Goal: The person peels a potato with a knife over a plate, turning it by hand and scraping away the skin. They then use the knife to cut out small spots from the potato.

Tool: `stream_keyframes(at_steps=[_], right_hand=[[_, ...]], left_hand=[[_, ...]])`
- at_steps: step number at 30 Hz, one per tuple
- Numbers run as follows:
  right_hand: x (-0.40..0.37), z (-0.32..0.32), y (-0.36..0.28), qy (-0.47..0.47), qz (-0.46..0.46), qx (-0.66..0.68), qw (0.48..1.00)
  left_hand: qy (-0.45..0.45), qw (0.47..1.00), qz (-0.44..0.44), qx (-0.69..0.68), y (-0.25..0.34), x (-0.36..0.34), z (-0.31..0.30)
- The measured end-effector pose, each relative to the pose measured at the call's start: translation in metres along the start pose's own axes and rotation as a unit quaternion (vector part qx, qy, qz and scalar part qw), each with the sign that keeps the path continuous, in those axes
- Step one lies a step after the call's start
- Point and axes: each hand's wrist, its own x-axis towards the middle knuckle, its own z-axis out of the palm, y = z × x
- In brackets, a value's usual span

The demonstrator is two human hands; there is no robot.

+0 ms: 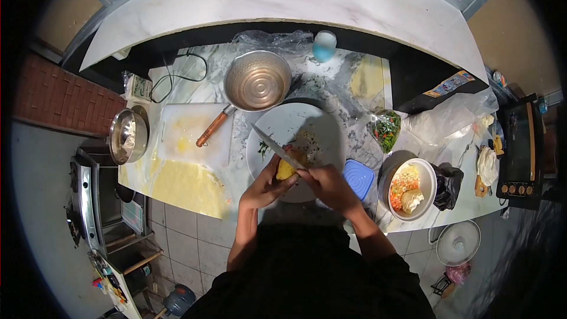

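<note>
My left hand (263, 191) is closed around a yellow potato (286, 169), partly peeled, above a large pale plate (332, 142). In my right hand (328, 182) is a knife (271, 144), its blade pointing away to the upper left and lying across the potato. My fingers hide the handle. Brown and dark scraps (307, 137) and some green bits (264, 149) lie on the plate below.
Beyond the plate stands a metal saucepan (258, 81) with a wooden handle, beside a white cutting board (177, 124). A blue lid (358, 178) and a bowl of diced vegetables (434, 184) are to the right, near bagged chillies (387, 130). A metal bowl (142, 136) sits far left.
</note>
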Motion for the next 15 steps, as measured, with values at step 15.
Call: stream_keyframes(at_steps=[15], right_hand=[[-0.001, -0.009, 0.001, -0.018, 0.079, 0.008, 0.997]], left_hand=[[0.019, 0.998, -0.024, -0.050, 0.002, -0.002, 0.001]])
